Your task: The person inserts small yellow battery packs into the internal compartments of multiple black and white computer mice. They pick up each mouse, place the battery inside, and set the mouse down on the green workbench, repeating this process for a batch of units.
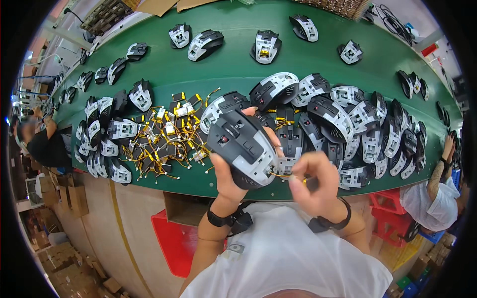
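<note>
A partly built computer mouse (243,144), black with a white lower part, rests in my left hand (228,184). The thumb presses one side and the fingertips show along the other. From the white end of the mouse runs a thin yellow and dark battery lead (282,175), with a small white connector (269,172) at the mouse. My right hand (318,181) pinches the lead's other end. A small dark, yellow-edged battery (311,184) shows partly beneath its fingers; the rest is hidden.
Loose batteries with leads (169,131) lie piled left of my hands. Stacked mice (367,119) crowd the right, with a smaller stack (102,124) further left. More mice (206,44) are spread along the green bench (233,69). A co-worker (430,198) sits at the right, another person (47,139) far left.
</note>
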Demonstrator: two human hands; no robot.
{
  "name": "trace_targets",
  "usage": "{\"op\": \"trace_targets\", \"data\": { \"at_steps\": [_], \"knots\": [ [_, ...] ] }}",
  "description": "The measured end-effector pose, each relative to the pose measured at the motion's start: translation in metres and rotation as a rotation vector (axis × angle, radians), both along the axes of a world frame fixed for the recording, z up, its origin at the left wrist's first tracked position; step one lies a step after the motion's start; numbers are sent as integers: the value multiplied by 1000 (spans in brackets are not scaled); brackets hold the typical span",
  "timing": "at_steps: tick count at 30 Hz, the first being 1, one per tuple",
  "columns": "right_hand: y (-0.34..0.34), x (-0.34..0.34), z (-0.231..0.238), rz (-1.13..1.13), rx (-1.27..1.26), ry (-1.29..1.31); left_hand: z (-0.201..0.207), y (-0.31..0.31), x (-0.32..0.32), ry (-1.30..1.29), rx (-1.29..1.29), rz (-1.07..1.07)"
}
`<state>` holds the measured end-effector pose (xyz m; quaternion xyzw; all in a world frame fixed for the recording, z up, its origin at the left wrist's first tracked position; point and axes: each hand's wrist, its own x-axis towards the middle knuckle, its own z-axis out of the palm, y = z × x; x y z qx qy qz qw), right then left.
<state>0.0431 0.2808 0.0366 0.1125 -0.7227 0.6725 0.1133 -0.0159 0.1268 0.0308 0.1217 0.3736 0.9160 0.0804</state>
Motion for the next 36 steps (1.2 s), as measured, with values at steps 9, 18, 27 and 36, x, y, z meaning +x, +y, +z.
{"op": "trace_targets", "data": {
  "at_steps": [9, 18, 27, 36],
  "knots": [
    [3, -16, 10, 540, -395, -708, 2, -5, 5, 29, -174, 33],
    [1, -12, 11, 528, -452, -747, 4, -2, 13, 49, -222, 69],
    [-1, -7, 6, 455, -506, -734, 3, 8, 17, 77, -228, 141],
    [20, -3, -5, 234, -663, -376, -18, -2, -1, 10, 8, 51]
  ]
}}
